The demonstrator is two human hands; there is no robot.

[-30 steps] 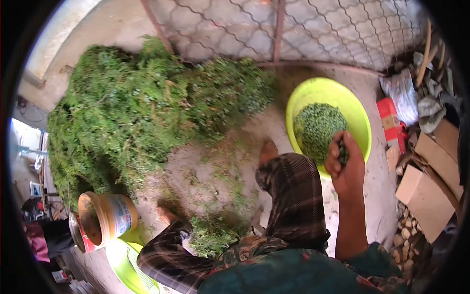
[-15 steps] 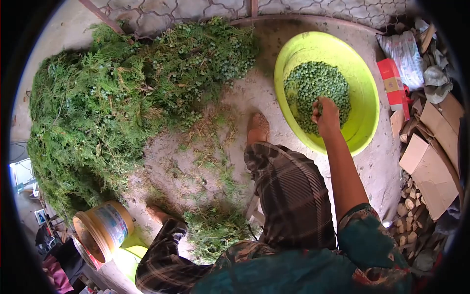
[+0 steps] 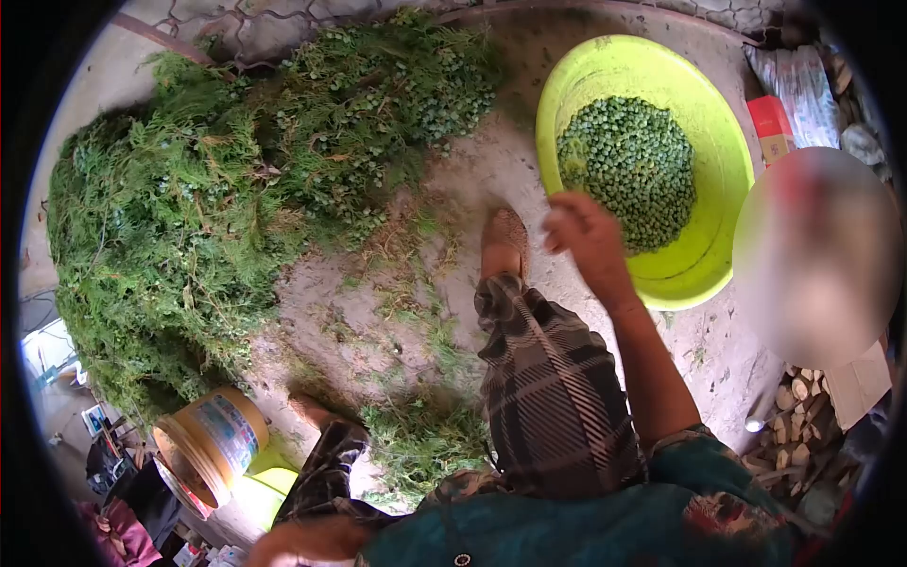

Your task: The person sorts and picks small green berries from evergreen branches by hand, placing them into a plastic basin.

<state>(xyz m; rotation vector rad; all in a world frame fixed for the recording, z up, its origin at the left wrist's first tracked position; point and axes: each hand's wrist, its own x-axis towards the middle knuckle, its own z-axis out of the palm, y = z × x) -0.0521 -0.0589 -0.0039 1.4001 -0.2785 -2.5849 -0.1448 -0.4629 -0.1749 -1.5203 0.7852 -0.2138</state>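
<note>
My right hand (image 3: 588, 244) is over the near-left rim of a yellow-green plastic basin (image 3: 718, 203). Its fingers are loosely bent and somewhat blurred, with a gap between them and nothing visible in the grasp. Inside the basin lies a heap of small round green berries (image 3: 628, 170). Low at the bottom edge, my left hand (image 3: 307, 541) is in front of my plaid trousers, its fingers cut off or smeared. To the left spreads a large pile of cut evergreen branches (image 3: 189, 217) bearing similar berries.
Loose sprigs (image 3: 420, 439) lie between my feet. A tan bucket (image 3: 222, 430) lies tilted at lower left. Split firewood (image 3: 789, 416), cardboard (image 3: 860, 383) and a red box (image 3: 770, 118) line the right side, partly hidden by a blurred oval. A metal grille (image 3: 274, 28) runs along the back.
My right hand has moved out of the berries toward the basin's near-left rim, its fingers looser. My left hand has come into view at the bottom. The view has shifted slightly.
</note>
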